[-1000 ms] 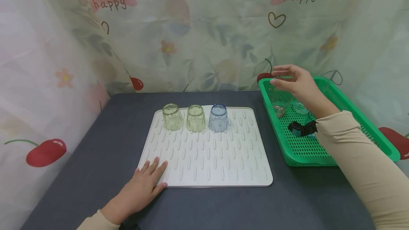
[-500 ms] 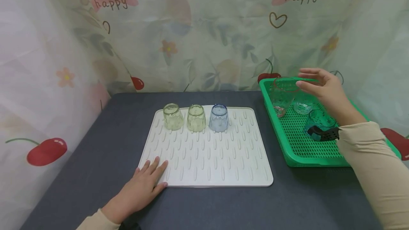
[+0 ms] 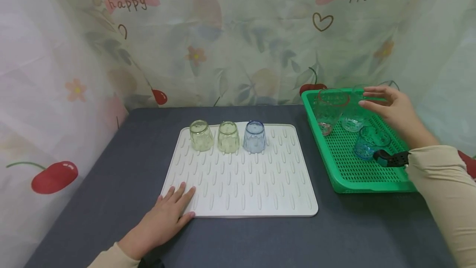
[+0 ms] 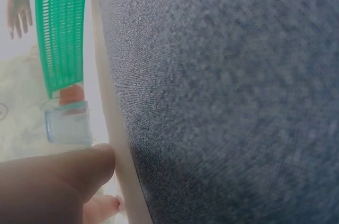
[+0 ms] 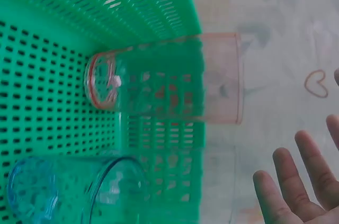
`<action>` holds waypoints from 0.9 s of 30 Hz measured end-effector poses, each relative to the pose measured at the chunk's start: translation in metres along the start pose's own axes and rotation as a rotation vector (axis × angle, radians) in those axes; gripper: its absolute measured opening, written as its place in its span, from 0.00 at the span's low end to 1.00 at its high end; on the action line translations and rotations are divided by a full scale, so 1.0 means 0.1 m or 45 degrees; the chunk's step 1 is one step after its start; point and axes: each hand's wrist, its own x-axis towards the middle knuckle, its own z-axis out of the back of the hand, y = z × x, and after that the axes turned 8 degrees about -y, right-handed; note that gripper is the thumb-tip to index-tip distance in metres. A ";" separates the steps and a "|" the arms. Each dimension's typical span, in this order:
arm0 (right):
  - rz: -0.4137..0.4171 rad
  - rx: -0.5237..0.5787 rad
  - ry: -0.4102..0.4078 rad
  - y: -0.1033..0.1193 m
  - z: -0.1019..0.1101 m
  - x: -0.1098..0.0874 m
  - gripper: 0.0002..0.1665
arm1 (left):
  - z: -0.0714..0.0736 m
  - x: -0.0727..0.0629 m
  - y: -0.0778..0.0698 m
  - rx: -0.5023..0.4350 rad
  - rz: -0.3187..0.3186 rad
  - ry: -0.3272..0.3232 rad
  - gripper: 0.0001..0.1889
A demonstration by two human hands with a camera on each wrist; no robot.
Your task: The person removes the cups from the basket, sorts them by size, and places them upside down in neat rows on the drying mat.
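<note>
My left hand (image 3: 160, 224) rests flat, fingers spread, on the front left corner of a white drying mat (image 3: 241, 185). Along the mat's back edge stand two upside-down greenish glasses (image 3: 201, 136) (image 3: 228, 137) and an upside-down blue glass (image 3: 254, 137). My right hand (image 3: 398, 113) is over the green basket (image 3: 329, 164), its fingertips at the rim of a tall clear glass (image 3: 353, 121). Its fingers are apart and hold nothing in the right wrist view. Left of that glass stands a tall pink-rimmed glass (image 5: 222, 78); nearer the front is a short blue glass (image 5: 34, 187).
The basket stands on the dark tabletop (image 3: 238, 243), right of the mat. A patterned curtain (image 3: 238, 53) hangs close behind the table and along both sides. A black wristband (image 3: 390, 159) on my right wrist overlaps the basket.
My right hand has moved right, from over the pink-rimmed glass to the clear glass's rim, uncovering the short blue glass. The left hand stays in place on the mat.
</note>
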 end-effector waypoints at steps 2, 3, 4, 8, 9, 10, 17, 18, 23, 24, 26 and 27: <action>-0.019 -0.034 0.028 -0.03 0.01 0.01 0.32 | 0.00 0.00 0.00 -0.007 0.002 0.005 0.33; -0.026 -0.049 0.046 -0.05 0.02 0.02 0.33 | 0.01 -0.01 0.00 -0.010 0.005 0.008 0.33; -0.037 -0.060 0.067 -0.07 0.03 0.03 0.35 | 0.01 -0.01 0.00 -0.014 0.007 0.010 0.33; -0.068 -0.131 0.150 -0.14 0.06 0.03 0.43 | 0.01 -0.01 0.00 -0.023 0.005 0.015 0.33; -0.072 -0.146 0.171 -0.15 0.07 0.02 0.44 | 0.01 -0.02 0.00 -0.023 0.005 0.015 0.33; -0.076 -0.155 0.193 -0.17 0.07 0.02 0.45 | 0.01 -0.01 0.00 -0.022 0.002 0.014 0.33; -0.119 -0.245 0.321 -0.30 0.12 0.03 0.51 | 0.00 -0.01 0.01 -0.017 -0.012 0.007 0.33; -0.128 -0.254 0.330 -0.32 0.12 0.04 0.51 | 0.00 -0.01 0.01 -0.016 -0.014 0.005 0.33; -0.146 -0.286 0.363 -0.39 0.14 0.04 0.52 | 0.00 -0.01 0.00 -0.022 -0.009 0.007 0.33; -0.146 -0.297 0.368 -0.40 0.15 0.04 0.53 | 0.01 -0.01 0.00 -0.024 -0.008 0.007 0.33; -0.144 -0.315 0.378 -0.42 0.15 0.05 0.52 | 0.01 -0.01 0.00 -0.021 -0.008 0.004 0.33; -0.143 -0.324 0.384 -0.43 0.15 0.05 0.52 | 0.01 -0.01 0.00 -0.020 -0.010 0.001 0.33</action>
